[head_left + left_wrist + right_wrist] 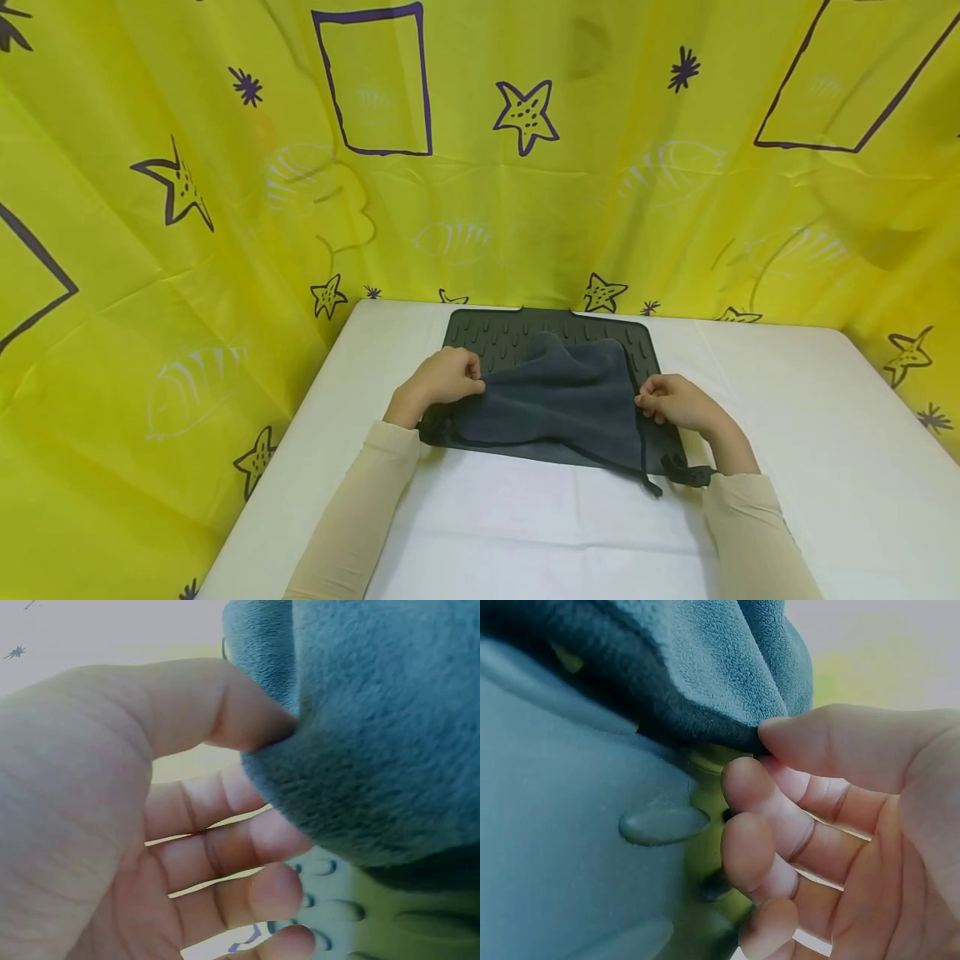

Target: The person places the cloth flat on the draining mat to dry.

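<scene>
A dark blue-grey fleecy cloth (558,400) with black edging lies bunched and wavy over a dark mat (480,329) with raised oblong bumps. My left hand (444,377) pinches the cloth's left side; in the left wrist view, thumb and index finger grip the soft fabric (390,742) while the other fingers spread below it. On the right side, my right hand (678,402) pinches the black-trimmed edge, and the right wrist view shows the thumb against the cloth (712,667) above the bumpy mat (562,810). A short loop (652,486) hangs from the cloth's near right corner.
Under the mat is a white-covered table (810,417). Behind it and along the left hangs a yellow curtain (465,192) with printed stars and fish. Black straps (686,473) sit near both cuffs.
</scene>
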A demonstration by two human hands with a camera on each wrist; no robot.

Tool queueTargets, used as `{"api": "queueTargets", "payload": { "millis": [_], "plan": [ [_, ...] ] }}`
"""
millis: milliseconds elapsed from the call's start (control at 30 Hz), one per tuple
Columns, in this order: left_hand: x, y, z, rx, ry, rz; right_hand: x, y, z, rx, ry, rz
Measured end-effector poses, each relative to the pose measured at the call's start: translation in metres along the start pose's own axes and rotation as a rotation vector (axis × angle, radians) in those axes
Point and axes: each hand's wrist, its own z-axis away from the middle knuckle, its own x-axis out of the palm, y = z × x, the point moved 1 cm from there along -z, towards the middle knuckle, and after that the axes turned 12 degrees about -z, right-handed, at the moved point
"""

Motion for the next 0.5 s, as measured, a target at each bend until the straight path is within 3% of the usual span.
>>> {"api": "queueTargets", "payload": {
  "millis": [200,400,500],
  "plan": [
    [-0.004,0.000,0.004,0.008,-0.075,0.030,0.002,0.000,-0.001,-0.012,-0.011,0.000],
    [-0.002,0.007,0.006,0.062,-0.190,0.036,0.002,0.001,-0.001,-0.011,-0.034,0.002],
    [0.001,0.011,0.005,0.089,-0.197,0.057,0.002,0.001,-0.001,-0.009,-0.035,-0.002]
  ]
}}
